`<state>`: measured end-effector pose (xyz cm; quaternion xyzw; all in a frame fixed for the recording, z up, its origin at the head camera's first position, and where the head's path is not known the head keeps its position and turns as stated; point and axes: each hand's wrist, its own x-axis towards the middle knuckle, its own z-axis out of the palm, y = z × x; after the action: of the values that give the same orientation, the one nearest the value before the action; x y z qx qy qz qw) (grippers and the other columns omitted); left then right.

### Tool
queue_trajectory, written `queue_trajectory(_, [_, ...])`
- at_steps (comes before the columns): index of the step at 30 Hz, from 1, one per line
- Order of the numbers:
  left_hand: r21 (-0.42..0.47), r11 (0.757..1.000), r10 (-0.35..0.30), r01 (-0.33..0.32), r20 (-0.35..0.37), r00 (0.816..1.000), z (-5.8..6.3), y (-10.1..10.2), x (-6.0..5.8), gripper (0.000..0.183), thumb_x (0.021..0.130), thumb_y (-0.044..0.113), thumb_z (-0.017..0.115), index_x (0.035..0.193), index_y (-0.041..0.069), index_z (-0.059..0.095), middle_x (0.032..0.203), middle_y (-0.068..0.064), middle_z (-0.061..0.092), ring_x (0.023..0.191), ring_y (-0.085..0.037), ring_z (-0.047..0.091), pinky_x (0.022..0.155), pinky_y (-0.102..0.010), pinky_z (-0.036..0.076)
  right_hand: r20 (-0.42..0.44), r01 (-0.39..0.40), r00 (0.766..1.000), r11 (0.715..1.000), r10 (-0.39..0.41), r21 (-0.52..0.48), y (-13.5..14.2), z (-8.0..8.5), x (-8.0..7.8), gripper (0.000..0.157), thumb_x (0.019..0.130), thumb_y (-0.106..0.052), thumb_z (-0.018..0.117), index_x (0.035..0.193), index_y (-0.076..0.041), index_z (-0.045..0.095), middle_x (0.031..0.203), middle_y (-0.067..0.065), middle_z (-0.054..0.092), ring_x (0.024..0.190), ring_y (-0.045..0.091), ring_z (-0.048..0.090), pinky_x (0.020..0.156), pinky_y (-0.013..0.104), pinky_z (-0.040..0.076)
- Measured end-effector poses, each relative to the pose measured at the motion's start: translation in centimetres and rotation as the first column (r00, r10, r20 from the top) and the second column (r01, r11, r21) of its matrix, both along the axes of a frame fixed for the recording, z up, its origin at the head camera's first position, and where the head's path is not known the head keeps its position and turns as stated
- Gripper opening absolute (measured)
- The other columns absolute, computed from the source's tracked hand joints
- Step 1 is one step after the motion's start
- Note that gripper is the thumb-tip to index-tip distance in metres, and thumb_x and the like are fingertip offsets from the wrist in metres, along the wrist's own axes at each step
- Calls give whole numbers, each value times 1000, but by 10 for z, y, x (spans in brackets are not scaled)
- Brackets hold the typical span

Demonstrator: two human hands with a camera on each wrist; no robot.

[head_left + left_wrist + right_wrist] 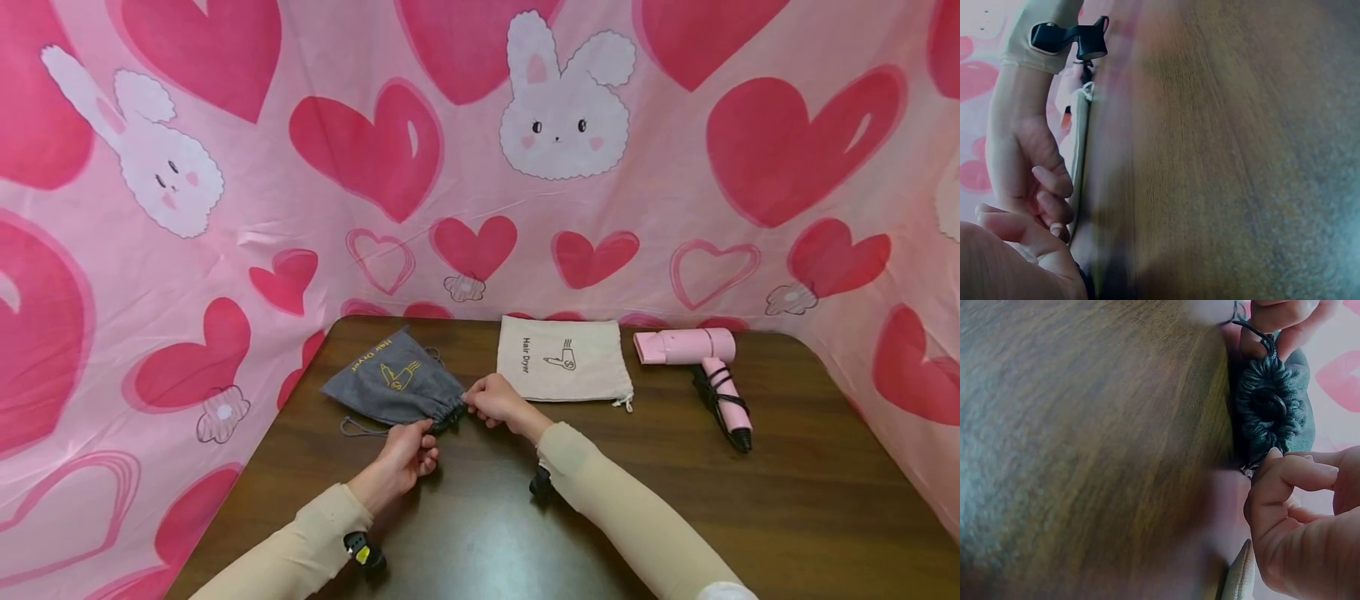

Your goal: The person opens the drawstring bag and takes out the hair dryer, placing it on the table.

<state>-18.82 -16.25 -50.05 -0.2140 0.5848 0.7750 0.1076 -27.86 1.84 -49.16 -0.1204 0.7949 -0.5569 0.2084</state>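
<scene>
A dark grey drawstring pouch with a yellow "Hair Dryer" print lies at the left of the table, its mouth towards me. The left hand pinches the near side of the gathered mouth. On the opposite side, the right hand pinches the mouth's edge or cord between thumb and forefinger. The right wrist view shows the puckered mouth drawn to a small hole, with something black and curved inside. A thin grey cord loop lies beside the pouch. In the left wrist view, the pouch is mostly hidden.
A cream drawstring pouch with a black "Hair Dryer" print lies flat at the back middle of the brown table. To its right is a pink hair dryer, black cord wound round its handle. A pink heart-and-rabbit cloth hangs around the table.
</scene>
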Motion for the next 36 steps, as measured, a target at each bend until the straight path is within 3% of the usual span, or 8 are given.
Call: queue_trajectory(36, [20,999,29,-29,-11,1000,5,5,2,18,113,13,41,98,3,38,63,4,38,53,-10,46,44,-16,36,-35,49,998,999,-48,16,0,2,1,23,105,-12,62,92,4,72,75,9,59,54,12,46,49,24,45])
